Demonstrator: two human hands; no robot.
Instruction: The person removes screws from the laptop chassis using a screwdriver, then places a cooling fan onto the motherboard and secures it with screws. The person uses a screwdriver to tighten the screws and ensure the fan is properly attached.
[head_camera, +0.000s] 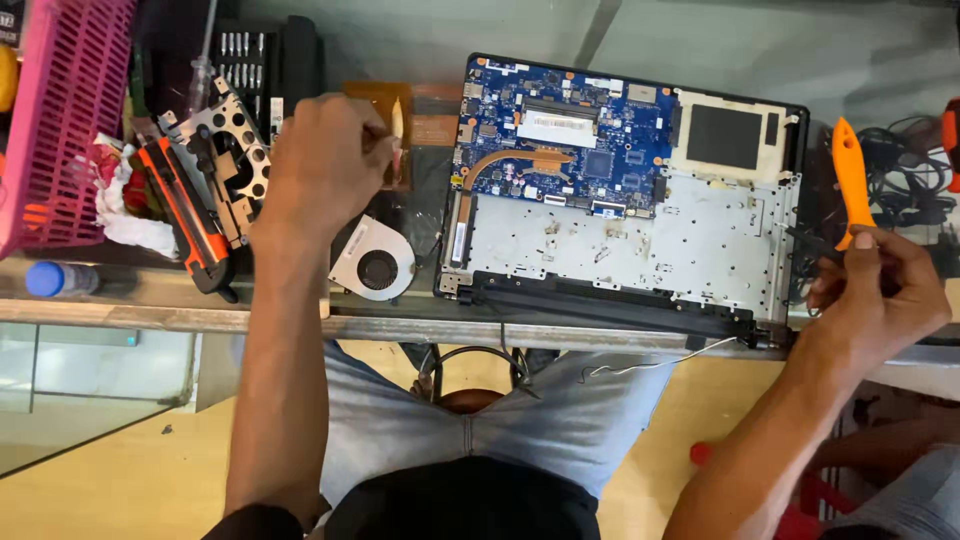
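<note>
Right hand (880, 290) pinched tight on low end of slim orange plastic pry tool (850, 180), light, stiff, blade upright above grip; left hand (325, 160) closed round pale brush handle (397, 125).

Opened laptop at the middle of the bench

The laptop (620, 190) lies on the bench (150, 315); a fan (372, 262) sits just left of it, a bracket (215, 165) farther left, then a basket (62, 120) at the far left edge, cables (905, 185) to the right.

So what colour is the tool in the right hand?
Orange pry tool, held by the right hand; head view.
</note>
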